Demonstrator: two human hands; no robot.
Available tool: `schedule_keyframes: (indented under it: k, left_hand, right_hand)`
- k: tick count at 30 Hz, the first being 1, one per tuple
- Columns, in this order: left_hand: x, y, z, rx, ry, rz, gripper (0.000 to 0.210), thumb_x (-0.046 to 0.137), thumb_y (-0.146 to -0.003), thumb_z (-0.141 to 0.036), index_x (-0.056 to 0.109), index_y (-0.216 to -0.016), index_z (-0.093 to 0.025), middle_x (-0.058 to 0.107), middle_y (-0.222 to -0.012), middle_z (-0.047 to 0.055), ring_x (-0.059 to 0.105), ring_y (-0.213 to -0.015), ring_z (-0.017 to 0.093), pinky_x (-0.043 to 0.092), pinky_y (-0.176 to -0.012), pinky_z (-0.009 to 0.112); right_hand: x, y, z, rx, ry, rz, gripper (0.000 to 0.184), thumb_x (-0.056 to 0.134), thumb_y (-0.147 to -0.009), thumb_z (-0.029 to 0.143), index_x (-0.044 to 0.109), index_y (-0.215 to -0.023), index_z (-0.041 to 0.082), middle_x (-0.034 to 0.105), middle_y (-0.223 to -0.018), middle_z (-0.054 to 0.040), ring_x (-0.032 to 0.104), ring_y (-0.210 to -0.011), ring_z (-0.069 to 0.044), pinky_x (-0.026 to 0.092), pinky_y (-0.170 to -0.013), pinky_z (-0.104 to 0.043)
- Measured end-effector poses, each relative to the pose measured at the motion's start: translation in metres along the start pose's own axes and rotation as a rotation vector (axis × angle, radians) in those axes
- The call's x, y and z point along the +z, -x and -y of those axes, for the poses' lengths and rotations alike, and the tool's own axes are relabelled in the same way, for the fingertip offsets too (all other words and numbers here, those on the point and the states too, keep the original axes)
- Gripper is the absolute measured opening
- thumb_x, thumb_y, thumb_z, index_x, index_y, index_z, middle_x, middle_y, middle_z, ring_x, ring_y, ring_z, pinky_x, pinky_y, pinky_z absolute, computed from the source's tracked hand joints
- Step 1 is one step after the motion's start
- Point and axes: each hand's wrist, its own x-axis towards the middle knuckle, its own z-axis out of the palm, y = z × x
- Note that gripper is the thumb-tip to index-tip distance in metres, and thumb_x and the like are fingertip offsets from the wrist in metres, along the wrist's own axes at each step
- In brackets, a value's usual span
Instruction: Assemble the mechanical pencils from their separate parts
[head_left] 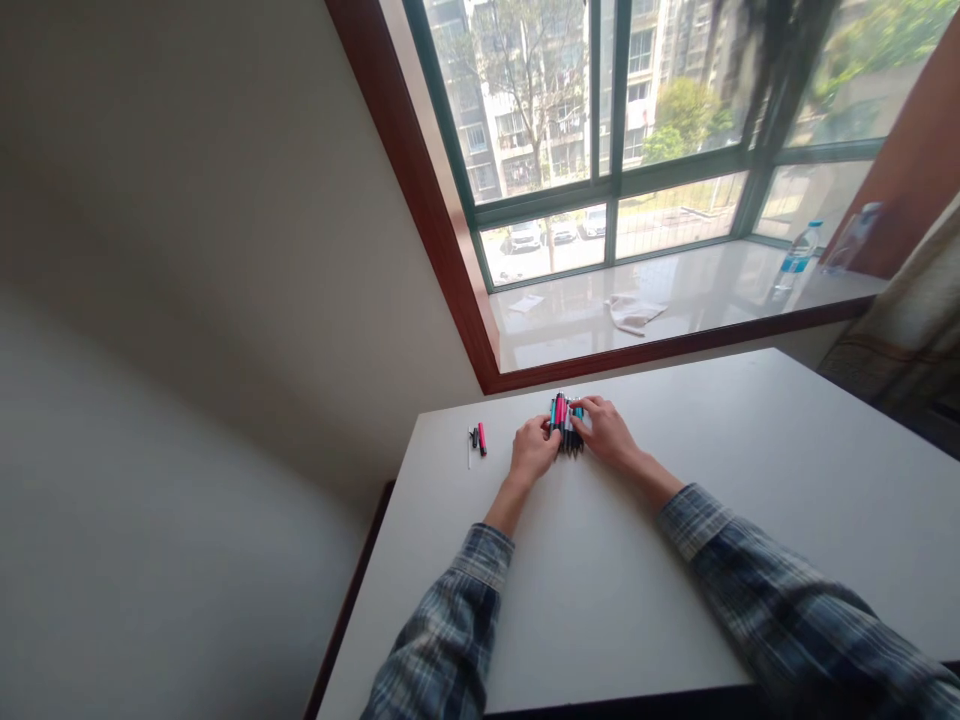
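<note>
A row of pens (560,415) in pink, teal, white and black lies side by side on the white table, tips toward me. My left hand (534,447) presses against the row's left side with its fingers closed on the pens. From the right, my right hand (609,432) grips the other side, thumb and forefinger bent around the pens. The fingers cover part of the row. Left of my left hand lie a pink pen part (482,439), a small black piece (475,437) and a thin white stick (469,448), apart from the row.
The white table (600,600) meets a wall on the left and a window sill (697,290) beyond its far edge. On the sill are a cloth-like white item (636,312), a paper (527,303) and a water bottle (798,256). A curtain (889,325) hangs at right.
</note>
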Motion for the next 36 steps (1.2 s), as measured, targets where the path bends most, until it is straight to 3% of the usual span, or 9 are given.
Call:
schedule_keyframes:
  k: [4, 9, 13, 19, 23, 28, 36]
  left_hand:
    - [0.016, -0.001, -0.011, -0.02, 0.089, 0.021, 0.034, 0.062, -0.089, -0.022, 0.073, -0.12, -0.019, 0.079, -0.101, 0.008, 0.075, -0.09, 0.021, 0.055, -0.088, 0.031]
    - [0.057, 0.004, -0.04, -0.066, 0.2, 0.044, 0.037, 0.064, -0.09, -0.025, 0.067, -0.127, -0.02, 0.08, -0.102, 0.007, 0.076, -0.082, 0.018, 0.057, -0.08, 0.027]
    - [0.08, 0.007, -0.057, -0.072, 0.243, 0.055, 0.039, 0.066, -0.089, -0.024, 0.065, -0.127, -0.022, 0.08, -0.1, 0.006, 0.077, -0.081, 0.019, 0.057, -0.079, 0.028]
    - [0.072, 0.006, -0.056, -0.003, 0.204, 0.061, 0.036, 0.074, -0.084, -0.034, 0.069, -0.118, -0.023, 0.078, -0.097, 0.006, 0.075, -0.09, 0.023, 0.055, -0.085, 0.033]
    - [0.065, 0.004, -0.053, 0.033, 0.139, 0.055, 0.036, 0.074, -0.085, -0.039, 0.071, -0.115, -0.021, 0.076, -0.107, 0.01, 0.073, -0.095, 0.025, 0.052, -0.088, 0.035]
    - [0.062, -0.001, -0.047, -0.032, 0.211, -0.008, 0.031, 0.071, -0.086, -0.029, 0.071, -0.116, -0.02, 0.075, -0.107, 0.01, 0.072, -0.088, 0.024, 0.052, -0.091, 0.037]
    - [0.069, -0.012, -0.036, -0.039, 0.467, 0.136, 0.042, 0.066, -0.085, -0.015, 0.069, -0.127, -0.018, 0.077, -0.115, 0.01, 0.075, -0.075, 0.017, 0.06, -0.07, 0.028]
  right_hand:
    - [-0.009, -0.001, -0.011, 0.008, -0.01, 0.017, 0.03, 0.06, -0.092, 0.024, 0.072, -0.119, 0.02, 0.067, -0.119, -0.0106, 0.064, -0.096, -0.021, 0.05, -0.094, -0.036]
    - [-0.033, -0.004, -0.035, 0.039, -0.023, 0.018, 0.032, 0.055, -0.088, 0.013, 0.074, -0.113, 0.02, 0.068, -0.118, -0.0091, 0.066, -0.091, -0.019, 0.05, -0.09, -0.031]
    - [-0.049, -0.007, -0.052, 0.11, -0.01, -0.02, 0.028, 0.051, -0.094, 0.02, 0.074, -0.111, 0.017, 0.069, -0.116, -0.0108, 0.067, -0.083, -0.018, 0.049, -0.087, -0.032]
    - [-0.051, -0.009, -0.053, 0.192, 0.033, -0.043, 0.029, 0.064, -0.091, 0.046, 0.075, -0.096, 0.02, 0.069, -0.107, -0.0087, 0.066, -0.079, -0.019, 0.049, -0.082, -0.032]
    - [-0.047, -0.01, -0.048, 0.261, 0.065, -0.054, 0.023, 0.068, -0.085, 0.041, 0.073, -0.088, 0.019, 0.069, -0.102, -0.0092, 0.065, -0.081, -0.02, 0.046, -0.082, -0.032]
    - [-0.057, -0.015, -0.044, 0.37, 0.028, -0.057, 0.023, 0.067, -0.082, 0.042, 0.072, -0.082, 0.02, 0.074, -0.092, -0.008, 0.066, -0.081, -0.022, 0.044, -0.078, -0.031]
    - [-0.071, -0.023, -0.053, 0.537, -0.143, -0.046, 0.022, 0.064, -0.082, 0.04, 0.072, -0.085, 0.02, 0.076, -0.081, -0.0064, 0.068, -0.075, -0.021, 0.044, -0.072, -0.029]
